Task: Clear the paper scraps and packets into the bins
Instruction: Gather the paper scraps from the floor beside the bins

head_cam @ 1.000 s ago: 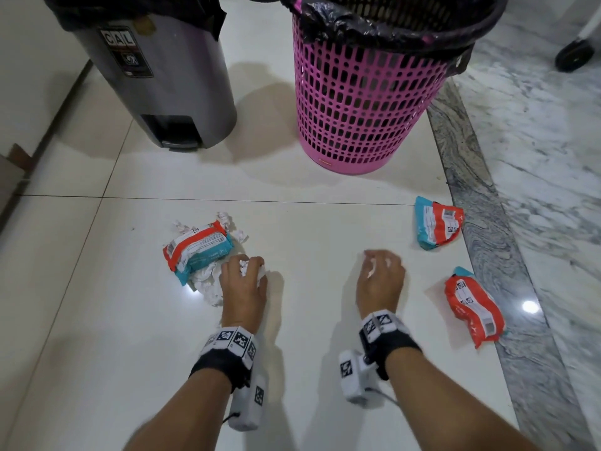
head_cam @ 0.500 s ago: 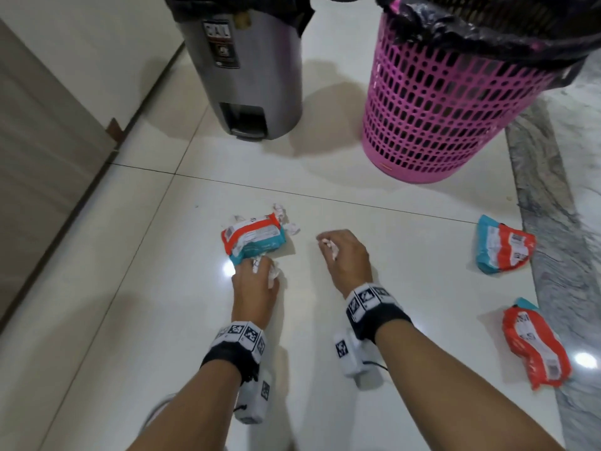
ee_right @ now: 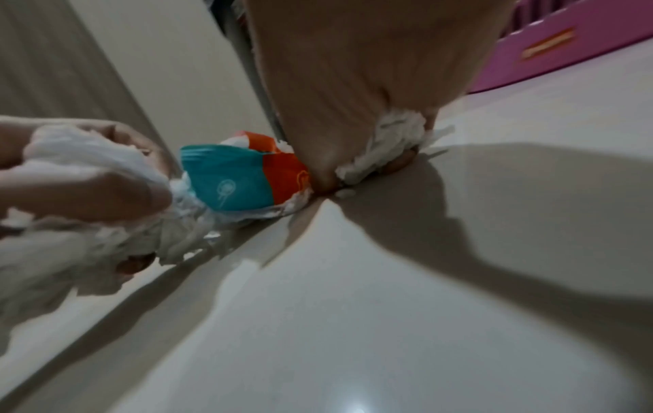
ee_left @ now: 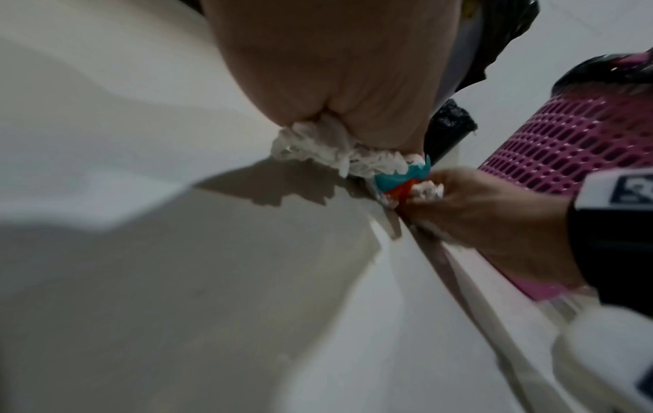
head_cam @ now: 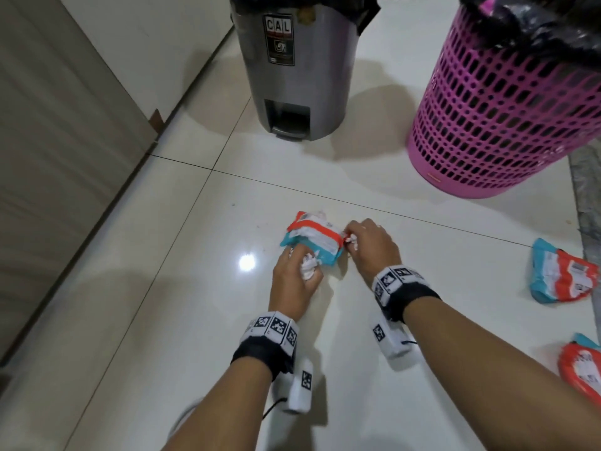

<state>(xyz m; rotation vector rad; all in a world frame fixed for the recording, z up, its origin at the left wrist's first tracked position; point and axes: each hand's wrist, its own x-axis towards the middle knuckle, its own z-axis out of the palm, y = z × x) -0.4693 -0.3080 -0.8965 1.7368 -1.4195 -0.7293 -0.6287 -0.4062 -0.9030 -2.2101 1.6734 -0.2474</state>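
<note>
My left hand (head_cam: 294, 281) is clenched round a wad of white paper scraps (head_cam: 308, 267), low on the floor (head_cam: 162, 288), at the near edge of a teal-and-orange packet (head_cam: 313, 242). My right hand (head_cam: 370, 247) grips more white scraps (head_cam: 352, 241) at that packet's right end, knuckles touching it. More scraps poke out from under and behind the packet. A second packet (head_cam: 561, 276) lies well apart to the right, a third (head_cam: 582, 369) nearer me at the frame edge. Grey pedal bin (head_cam: 292, 76) stands ahead, pink basket bin (head_cam: 500, 118) with a black liner to its right. Wrist views are blurry but show both fists full of paper.
</note>
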